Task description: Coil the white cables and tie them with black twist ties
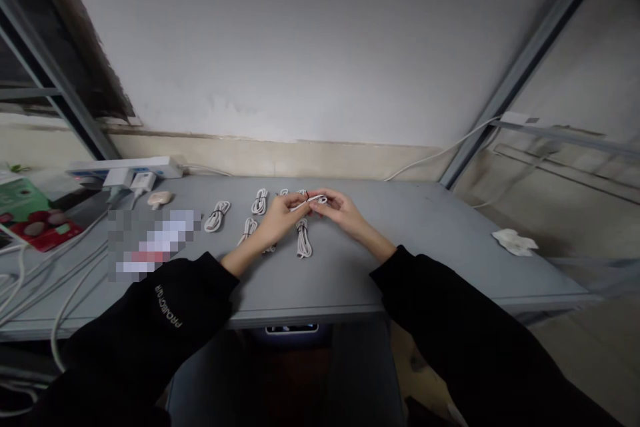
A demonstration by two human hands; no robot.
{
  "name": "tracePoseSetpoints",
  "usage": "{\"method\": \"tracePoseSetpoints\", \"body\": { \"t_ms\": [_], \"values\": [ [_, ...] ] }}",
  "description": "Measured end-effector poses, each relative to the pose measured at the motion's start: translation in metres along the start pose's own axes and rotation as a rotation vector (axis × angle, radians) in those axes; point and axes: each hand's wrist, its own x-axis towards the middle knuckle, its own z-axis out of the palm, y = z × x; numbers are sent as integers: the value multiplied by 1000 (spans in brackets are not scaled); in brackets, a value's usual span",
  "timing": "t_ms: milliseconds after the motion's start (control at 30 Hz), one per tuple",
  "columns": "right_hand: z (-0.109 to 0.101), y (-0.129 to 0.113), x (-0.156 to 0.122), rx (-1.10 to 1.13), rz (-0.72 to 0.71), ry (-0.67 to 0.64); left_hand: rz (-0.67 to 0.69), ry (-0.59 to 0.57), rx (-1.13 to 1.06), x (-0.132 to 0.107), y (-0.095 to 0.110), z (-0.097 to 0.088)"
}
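Observation:
Between my two hands, just above the grey table, is a bundled white cable [316, 199] with a dark tie around its middle. My left hand [284, 215] pinches its left end, and my right hand [341, 209] has its fingers closed on the right end. Right below them lies another tied white cable [303, 240]. Further bundles rest to the left: one cable [217, 216] apart from the others, one cable [259, 201] farther back, and one cable [249, 229] partly behind my left wrist. Several more are half hidden by my hands.
A power strip [165, 165] with plugged-in chargers stands at the back left, near a small pinkish case [160, 199]. Loose white cords [75, 287] cross the table's left side. A crumpled white tissue [515, 242] lies at the right edge. Metal posts [493, 103] rise at both sides.

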Motion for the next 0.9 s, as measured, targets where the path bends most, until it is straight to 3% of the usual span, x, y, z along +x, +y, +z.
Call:
{"method": "tracePoseSetpoints", "body": {
  "t_ms": [167,333,533,900],
  "values": [
    [0,2,0,7,28,25,-51,75,-96,0,-1,1],
    [2,5,1,81,50,89,-1,133,24,1,-3,-1],
    [4,7,3,225,196,73,37,191,15,4,-12,-2],
    [6,0,-1,324,349,100,111,119,6,4,-17,-1]
  ]
}}
